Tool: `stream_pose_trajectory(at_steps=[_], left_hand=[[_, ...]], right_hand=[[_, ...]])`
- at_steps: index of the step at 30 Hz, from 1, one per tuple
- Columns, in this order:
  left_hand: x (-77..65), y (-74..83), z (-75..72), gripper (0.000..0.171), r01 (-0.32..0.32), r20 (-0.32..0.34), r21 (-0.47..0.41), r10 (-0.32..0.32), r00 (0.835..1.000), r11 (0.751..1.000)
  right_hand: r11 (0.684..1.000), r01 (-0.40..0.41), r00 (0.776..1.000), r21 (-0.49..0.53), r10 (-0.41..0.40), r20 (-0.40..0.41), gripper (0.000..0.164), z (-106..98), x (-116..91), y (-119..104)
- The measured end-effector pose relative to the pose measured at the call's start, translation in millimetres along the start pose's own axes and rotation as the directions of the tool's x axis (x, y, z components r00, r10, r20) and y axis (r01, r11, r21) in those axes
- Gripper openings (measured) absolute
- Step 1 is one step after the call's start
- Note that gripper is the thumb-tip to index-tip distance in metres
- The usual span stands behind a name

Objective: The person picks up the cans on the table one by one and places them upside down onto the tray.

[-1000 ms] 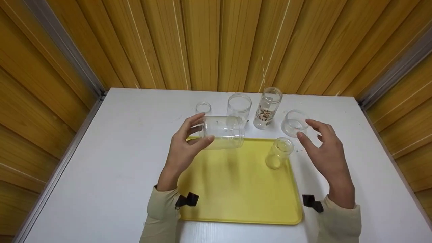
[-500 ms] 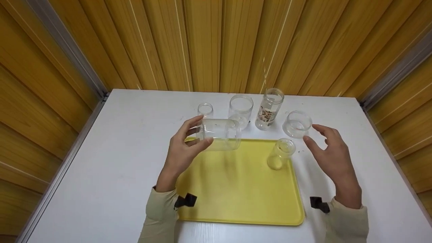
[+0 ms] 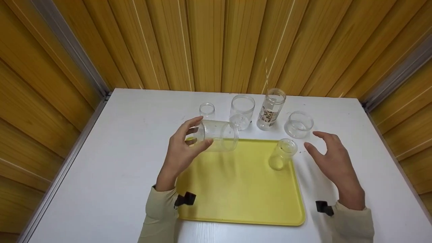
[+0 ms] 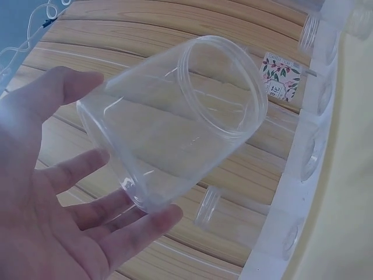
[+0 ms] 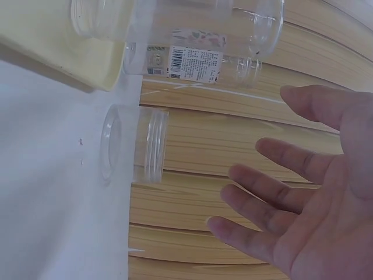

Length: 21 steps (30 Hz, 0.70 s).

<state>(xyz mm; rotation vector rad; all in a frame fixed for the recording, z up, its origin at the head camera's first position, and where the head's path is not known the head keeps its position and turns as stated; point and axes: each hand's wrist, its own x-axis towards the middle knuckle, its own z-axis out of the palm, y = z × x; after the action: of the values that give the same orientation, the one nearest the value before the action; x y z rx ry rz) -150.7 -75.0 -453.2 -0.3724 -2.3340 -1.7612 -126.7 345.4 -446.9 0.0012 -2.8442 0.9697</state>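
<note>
My left hand [image 3: 179, 148] grips a clear, wide jar [image 3: 219, 135] by its base, thumb and fingertips round it. The jar lies sideways in the air over the far left edge of the yellow tray [image 3: 236, 192], its threaded mouth pointing away from the palm in the left wrist view. Nothing is in my right hand [image 3: 332, 160]; its fingers are spread and relaxed, apart from a short clear jar [image 3: 299, 125] on the white table. A slim clear jar [image 3: 282, 155] stands at the tray's far right corner.
Behind the tray stand a small clear jar [image 3: 207, 109], a wide clear jar [image 3: 242, 111] and a tall jar with a printed label [image 3: 269, 114]. A wood-patterned wall [image 3: 206, 44] closes off the back of the white table [image 3: 128, 135].
My right hand has drawn back toward the right and nearer to me, away from the short jar. My left hand keeps hold of the wide jar, which has shifted slightly left.
</note>
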Motion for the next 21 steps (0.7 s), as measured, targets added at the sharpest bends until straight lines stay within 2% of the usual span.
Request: stream_pose_trajectory(at_steps=[5, 15, 21], left_hand=[[0.2, -0.7, -2.2, 0.069, -0.003, -0.003, 0.025, 0.003, 1.000, 1.000], [0.2, -1.8, -4.8, 0.069, -0.007, 0.021, 0.061, 0.006, 1.000, 0.998], [-0.7, -2.3, -5.0, 0.068, -0.013, 0.034, 0.100, 0.010, 0.999, 0.995]], right_hand=[[1.000, 0.022, 1.000, -0.015, -0.022, 0.003, 0.062, 5.6, 2.3, 2.2], [0.997, -0.021, 0.999, -0.074, 0.024, 0.035, 0.061, 13.0, 6.4, 9.4], [0.996, 0.017, 0.999, -0.092, -0.014, 0.029, 0.051, 18.6, 8.1, 13.4]])
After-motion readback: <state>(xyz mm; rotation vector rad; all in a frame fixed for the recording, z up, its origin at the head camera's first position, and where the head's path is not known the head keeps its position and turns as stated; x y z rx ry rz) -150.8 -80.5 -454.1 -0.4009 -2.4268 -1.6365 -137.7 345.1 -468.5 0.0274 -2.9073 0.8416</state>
